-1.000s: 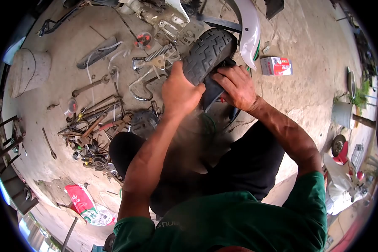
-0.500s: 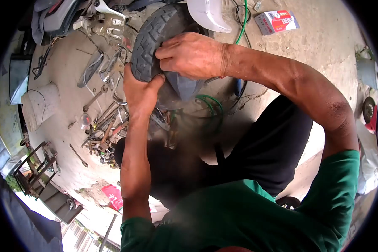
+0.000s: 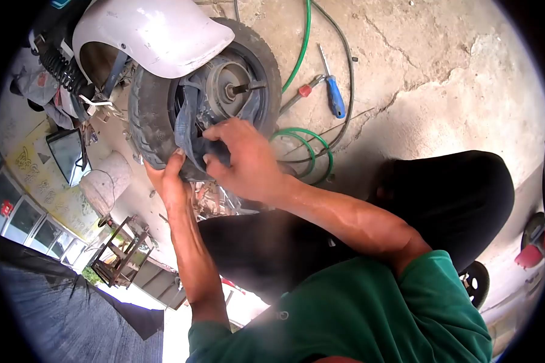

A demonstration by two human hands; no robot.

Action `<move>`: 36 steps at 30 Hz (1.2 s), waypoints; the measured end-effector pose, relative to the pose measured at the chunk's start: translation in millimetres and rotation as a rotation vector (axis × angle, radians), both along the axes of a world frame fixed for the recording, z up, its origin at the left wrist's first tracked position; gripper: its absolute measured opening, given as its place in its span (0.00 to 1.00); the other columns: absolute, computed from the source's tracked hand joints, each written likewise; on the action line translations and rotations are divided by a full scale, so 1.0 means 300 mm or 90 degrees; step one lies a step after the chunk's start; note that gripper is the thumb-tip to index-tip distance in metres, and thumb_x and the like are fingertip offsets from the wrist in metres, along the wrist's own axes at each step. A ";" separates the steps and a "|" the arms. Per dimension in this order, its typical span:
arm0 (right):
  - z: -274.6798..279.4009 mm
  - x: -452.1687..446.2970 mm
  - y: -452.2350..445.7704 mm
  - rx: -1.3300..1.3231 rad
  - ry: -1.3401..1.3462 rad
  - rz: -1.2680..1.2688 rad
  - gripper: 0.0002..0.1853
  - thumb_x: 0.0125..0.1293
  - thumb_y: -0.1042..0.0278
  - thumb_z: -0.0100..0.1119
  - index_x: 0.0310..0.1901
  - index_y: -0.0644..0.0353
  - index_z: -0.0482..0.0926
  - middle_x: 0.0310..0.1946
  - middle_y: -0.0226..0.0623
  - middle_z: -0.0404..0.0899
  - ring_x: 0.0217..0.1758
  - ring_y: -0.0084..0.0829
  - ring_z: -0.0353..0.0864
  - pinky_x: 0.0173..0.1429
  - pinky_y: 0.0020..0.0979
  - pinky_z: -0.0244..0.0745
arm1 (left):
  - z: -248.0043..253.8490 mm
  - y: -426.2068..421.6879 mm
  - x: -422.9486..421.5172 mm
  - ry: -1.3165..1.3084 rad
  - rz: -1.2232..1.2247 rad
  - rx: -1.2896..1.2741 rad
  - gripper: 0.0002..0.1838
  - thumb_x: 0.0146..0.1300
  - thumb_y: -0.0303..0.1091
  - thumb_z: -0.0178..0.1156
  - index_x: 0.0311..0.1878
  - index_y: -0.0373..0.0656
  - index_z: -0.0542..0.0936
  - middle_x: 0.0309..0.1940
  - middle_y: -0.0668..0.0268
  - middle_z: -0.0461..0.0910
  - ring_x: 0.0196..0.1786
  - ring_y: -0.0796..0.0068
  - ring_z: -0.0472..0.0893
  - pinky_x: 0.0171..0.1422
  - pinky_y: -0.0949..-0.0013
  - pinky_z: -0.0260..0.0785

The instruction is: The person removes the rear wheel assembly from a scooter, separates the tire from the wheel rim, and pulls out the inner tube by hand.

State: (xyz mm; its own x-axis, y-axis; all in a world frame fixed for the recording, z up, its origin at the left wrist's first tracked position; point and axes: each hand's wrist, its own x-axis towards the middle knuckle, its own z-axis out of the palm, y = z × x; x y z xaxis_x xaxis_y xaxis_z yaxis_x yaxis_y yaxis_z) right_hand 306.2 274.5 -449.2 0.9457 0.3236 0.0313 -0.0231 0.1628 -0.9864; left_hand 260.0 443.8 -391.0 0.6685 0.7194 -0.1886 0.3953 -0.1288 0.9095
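Head view. The landmark is the tyre (image 3: 145,130), seated around a wheel whose hub (image 3: 222,91) faces the camera, with an axle (image 3: 248,88) projecting from its centre. The left hand (image 3: 174,181) holds the tyre at its lower left edge, thumb laid over the near side; its other fingers are largely hidden. The right hand (image 3: 248,160) lies at the lower face of the tyre, below the hub, with thumb and forefinger parted in a moderate gap beside a fold of dark, limp rubber (image 3: 186,118); whether they pinch it cannot be told. This rubber hangs in loose bands across the tyre's inner rim, left of the hub and below it.

A pale fender (image 3: 154,39) overlaps the top of the tyre. A black coil spring (image 3: 57,65) stands to the upper left of the tyre. On the concrete floor (image 3: 424,54) to its right lie a blue-handled screwdriver (image 3: 335,100), a tool with a red collar (image 3: 304,91), a green hose (image 3: 303,54) and a dark hose (image 3: 350,75). Well to the tyre's lower left stand a pale cylindrical container (image 3: 107,181) and a dark rack (image 3: 121,254).
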 end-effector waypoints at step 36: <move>0.230 0.208 0.051 -0.475 0.079 0.179 0.31 0.56 0.43 0.77 0.36 0.70 0.80 0.38 0.61 0.87 0.46 0.58 0.88 0.51 0.51 0.82 | 0.047 -0.095 0.018 0.096 0.037 0.136 0.34 0.49 0.32 0.76 0.58 0.33 0.73 0.48 0.52 0.85 0.49 0.58 0.85 0.57 0.57 0.77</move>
State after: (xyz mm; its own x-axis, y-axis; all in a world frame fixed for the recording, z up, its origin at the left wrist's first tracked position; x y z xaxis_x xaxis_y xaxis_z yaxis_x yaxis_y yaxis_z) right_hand 368.6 289.8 -380.1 0.8081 0.4441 -0.3870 -0.0819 -0.5659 -0.8204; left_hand 265.3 415.4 -376.8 0.6008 0.7900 -0.1219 0.5362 -0.2852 0.7945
